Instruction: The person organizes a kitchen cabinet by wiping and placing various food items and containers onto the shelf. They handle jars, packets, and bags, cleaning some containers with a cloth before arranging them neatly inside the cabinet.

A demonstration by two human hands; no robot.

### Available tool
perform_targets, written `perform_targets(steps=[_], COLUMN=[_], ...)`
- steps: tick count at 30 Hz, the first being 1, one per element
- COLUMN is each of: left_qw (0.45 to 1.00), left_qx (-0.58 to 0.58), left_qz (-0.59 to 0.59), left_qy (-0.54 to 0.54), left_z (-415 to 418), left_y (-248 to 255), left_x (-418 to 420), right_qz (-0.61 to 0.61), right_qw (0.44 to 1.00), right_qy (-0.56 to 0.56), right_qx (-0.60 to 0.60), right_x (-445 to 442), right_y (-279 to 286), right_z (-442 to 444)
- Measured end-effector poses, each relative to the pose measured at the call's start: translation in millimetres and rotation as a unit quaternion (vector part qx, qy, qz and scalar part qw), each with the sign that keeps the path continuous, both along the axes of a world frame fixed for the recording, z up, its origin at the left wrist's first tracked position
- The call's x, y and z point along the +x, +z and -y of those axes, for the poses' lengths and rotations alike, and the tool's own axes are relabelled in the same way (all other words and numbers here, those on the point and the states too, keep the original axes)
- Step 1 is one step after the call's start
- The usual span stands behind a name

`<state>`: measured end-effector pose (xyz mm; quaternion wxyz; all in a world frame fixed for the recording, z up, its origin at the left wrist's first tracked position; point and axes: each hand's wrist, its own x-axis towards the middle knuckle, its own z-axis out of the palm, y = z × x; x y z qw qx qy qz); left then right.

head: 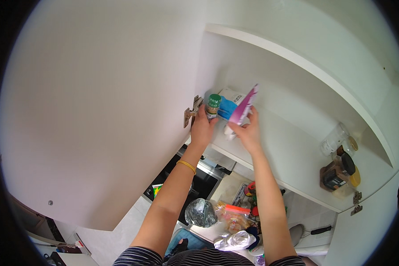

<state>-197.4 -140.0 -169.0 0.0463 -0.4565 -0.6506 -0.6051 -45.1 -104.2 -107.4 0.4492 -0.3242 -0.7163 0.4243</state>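
Note:
Inside an open wall cabinet, my left hand (202,128) is closed around the lower part of a small jar (213,105) with a green lid. The jar stands upright near the cabinet's left side, close to the door hinge. My right hand (247,128) pinches a pink and white packet (243,108), which is tilted on edge. Behind the two hands, a blue and white packet (227,107) bearing print rests on the shelf (272,139). Part of it is hidden by the jar and the pink packet. A white piece below the pink packet is blurred.
The open cabinet door (96,116) fills the left. A brown-filled jar with a black lid (337,171) and a clear jar (334,139) stand at the shelf's right end. Below are a black cooktop (202,184), a zip bag (236,216) and a pan (297,232).

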Motion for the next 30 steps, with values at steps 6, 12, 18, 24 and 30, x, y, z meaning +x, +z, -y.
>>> perform_targets(steps=[6,12,18,24,30], left_qw=[0.999,0.989,0.992,0.990,0.989], left_qx=[-0.044,-0.143,-0.123,-0.136,-0.149], left_qz=[0.006,0.011,-0.002,-0.019,-0.020], left_qy=[-0.015,-0.027,0.009,0.038,-0.002], left_z=[-1,-15,-51,-86,-99], left_y=[4,18,22,20,26], left_x=[2,-5,7,6,-3], right_qz=[-0.005,0.025,-0.012,0.049,0.039], right_qw=[0.996,0.997,0.985,0.983,0.970], right_qy=[-0.078,-0.059,-0.082,-0.172,-0.201], right_qx=[0.050,0.040,0.153,0.049,0.134], right_x=[27,7,-6,-7,-3], right_y=[-5,-13,-35,-27,-52], right_z=[-60,-105,-150,-124,-147])
